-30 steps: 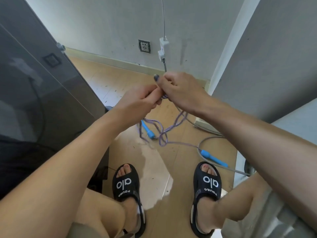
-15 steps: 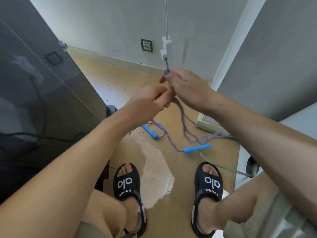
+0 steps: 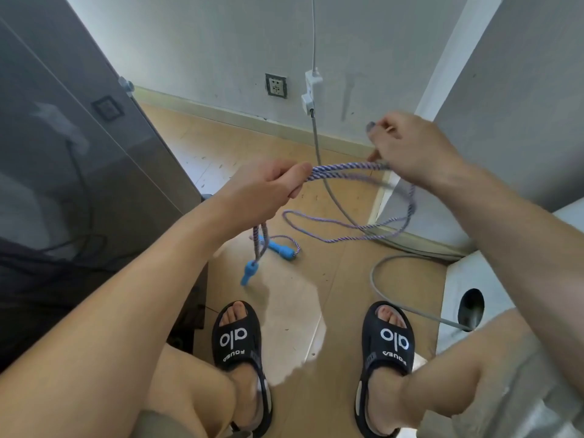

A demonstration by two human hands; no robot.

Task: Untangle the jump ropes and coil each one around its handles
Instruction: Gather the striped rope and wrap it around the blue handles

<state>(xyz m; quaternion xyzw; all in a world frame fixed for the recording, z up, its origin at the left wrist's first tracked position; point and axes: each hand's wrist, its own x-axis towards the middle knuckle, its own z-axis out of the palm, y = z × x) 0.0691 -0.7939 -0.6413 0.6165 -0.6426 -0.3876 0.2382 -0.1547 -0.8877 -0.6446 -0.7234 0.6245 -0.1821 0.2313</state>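
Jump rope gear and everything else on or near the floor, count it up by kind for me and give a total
Blue handles: 2, one hanging, one lying on the floor
Purple braided rope: 1 visible, held by left hand and right hand
Black sandals: 2
Grey cable: 1
Wall socket: 1
Total: 7

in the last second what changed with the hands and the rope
The hands have pulled apart: the left hand moved down and left, the right hand out to the right, stretching the rope between them. One blue handle was lifted off the floor and now hangs below the left hand. The other handle stayed on the floor; both hands still grip the rope.
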